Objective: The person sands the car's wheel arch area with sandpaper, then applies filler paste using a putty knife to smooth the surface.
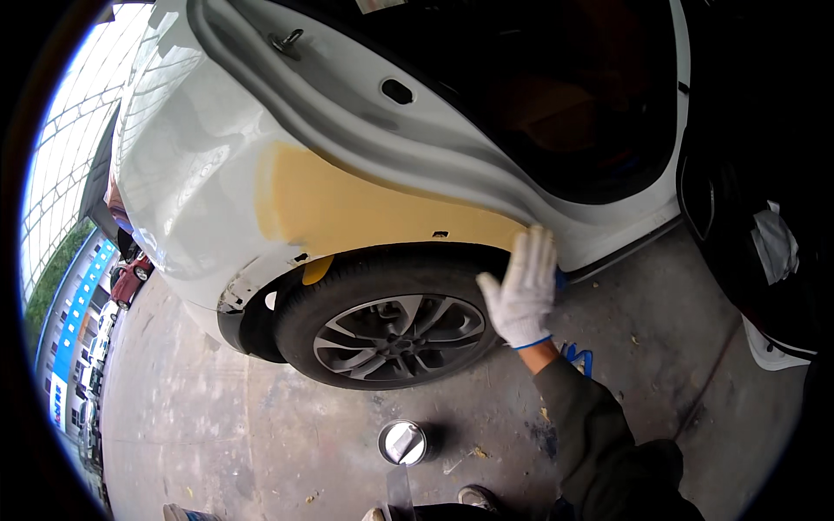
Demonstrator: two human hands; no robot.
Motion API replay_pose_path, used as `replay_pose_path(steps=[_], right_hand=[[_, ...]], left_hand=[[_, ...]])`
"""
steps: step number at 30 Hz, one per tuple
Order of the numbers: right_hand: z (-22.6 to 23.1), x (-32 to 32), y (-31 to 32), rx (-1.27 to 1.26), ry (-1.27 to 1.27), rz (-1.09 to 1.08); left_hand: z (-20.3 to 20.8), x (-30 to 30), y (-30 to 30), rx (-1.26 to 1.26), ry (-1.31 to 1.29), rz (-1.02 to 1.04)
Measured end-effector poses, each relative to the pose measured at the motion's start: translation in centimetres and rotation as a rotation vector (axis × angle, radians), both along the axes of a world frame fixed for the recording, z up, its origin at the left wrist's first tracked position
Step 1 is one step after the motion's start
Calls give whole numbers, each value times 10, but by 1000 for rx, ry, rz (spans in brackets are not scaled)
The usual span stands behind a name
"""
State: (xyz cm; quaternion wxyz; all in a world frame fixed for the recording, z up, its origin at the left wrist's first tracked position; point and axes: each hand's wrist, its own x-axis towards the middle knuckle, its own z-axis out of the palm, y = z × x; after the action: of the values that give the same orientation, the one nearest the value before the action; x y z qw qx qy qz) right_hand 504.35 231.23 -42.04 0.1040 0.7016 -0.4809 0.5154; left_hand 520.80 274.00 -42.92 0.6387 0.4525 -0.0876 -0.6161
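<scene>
Right grip, flat with thumb spread, palm hidden, overlaps the right end of the yellow patch, which stretches leftward above the wheel.

A matte yellow patch spans part of the white car panel above the wheel.

White-gloved right hand at yellow patch

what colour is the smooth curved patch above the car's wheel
The smooth curved patch is yellowish tan, best seen in the head view.
</scene>
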Motion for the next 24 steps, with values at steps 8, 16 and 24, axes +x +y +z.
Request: replay_pose_path(steps=[8, 16, 24], right_hand=[[92, 94, -9, -377, -86, 431], [-64, -6, -40, 83, -201, -122], [-20, 37, -16, 329, -585, -164]], left_hand=[[3, -5, -4, 125, -66, 75], [41, -36, -32, 442, -136, 296], [34, -33, -24, 382, -198, 269]])
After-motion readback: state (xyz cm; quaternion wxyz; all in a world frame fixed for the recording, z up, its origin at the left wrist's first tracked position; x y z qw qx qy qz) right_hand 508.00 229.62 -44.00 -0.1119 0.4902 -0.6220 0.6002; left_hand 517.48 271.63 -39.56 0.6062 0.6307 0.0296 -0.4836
